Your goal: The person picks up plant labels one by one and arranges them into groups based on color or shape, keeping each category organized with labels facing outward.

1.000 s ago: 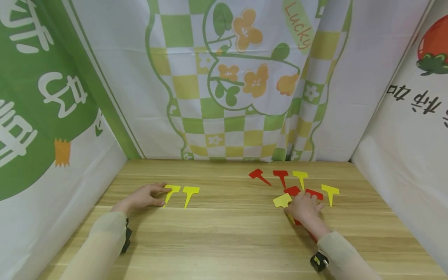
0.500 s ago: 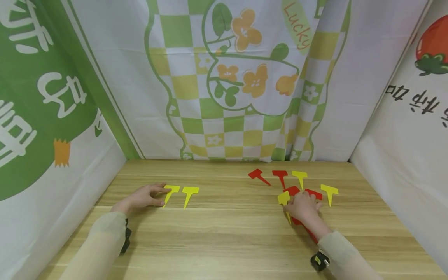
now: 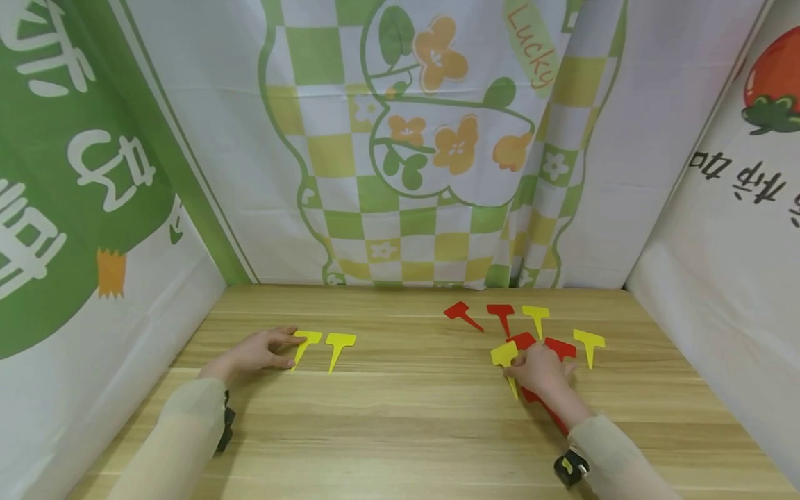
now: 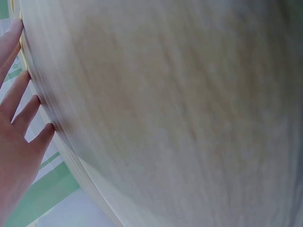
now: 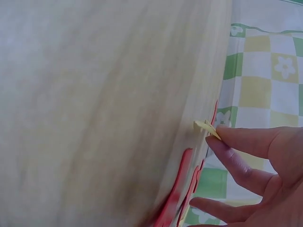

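Note:
My right hand (image 3: pixel 542 371) pinches a yellow T-shaped plant label (image 3: pixel 503 354) between thumb and finger. The right wrist view shows this label (image 5: pixel 207 127) edge-on at the fingertips. Beneath and beside that hand lie red plant labels (image 3: pixel 560 348), partly hidden by it. At the left, my left hand (image 3: pixel 259 349) rests on the table with fingers spread, touching a yellow plant label (image 3: pixel 307 339). A second yellow label (image 3: pixel 340 340) lies just right of that one. In the left wrist view, the fingertips of the left hand (image 4: pixel 19 127) meet the tabletop.
Two red labels (image 3: pixel 501 310) and a yellow label (image 3: pixel 536 313) lie farther back on the wooden table (image 3: pixel 400 417). Another yellow label (image 3: pixel 589 340) lies right of the right hand. Printed cloth curtains (image 3: pixel 400 236) stand behind the table and along both sides.
The yellow label at my right hand has turned more upright and is now pinched at the fingertips. My left hand and the two labels by it have not moved.

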Tool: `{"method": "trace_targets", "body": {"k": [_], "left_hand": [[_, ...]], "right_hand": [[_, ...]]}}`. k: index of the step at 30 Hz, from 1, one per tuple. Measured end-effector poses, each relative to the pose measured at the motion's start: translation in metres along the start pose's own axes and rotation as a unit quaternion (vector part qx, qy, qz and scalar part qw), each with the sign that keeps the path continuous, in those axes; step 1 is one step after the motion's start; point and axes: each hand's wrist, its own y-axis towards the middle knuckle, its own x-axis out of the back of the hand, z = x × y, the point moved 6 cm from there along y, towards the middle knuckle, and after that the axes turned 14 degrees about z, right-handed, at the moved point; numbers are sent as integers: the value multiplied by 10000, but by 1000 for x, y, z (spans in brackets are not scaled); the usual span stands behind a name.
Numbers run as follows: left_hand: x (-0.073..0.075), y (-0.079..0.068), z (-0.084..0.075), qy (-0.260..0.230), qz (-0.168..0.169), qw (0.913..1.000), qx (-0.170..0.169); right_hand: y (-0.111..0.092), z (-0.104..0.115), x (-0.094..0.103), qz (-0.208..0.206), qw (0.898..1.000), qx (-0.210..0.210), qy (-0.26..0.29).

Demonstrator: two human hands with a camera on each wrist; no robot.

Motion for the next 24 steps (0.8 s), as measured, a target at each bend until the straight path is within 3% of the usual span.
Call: {"method": "trace_targets", "body": {"k": [9,19,24], "left_hand": [[1,-1,-2,5,7,10000,40],[0,0,3,26,2,10000,11],[-1,0,4,-54,-1,10000,16]], "right_hand": [[3,6,-2,164,9991,63,389],[4,19,-6,131,9992,218,314],[6,26,-12,227,9969,333,675]]}}
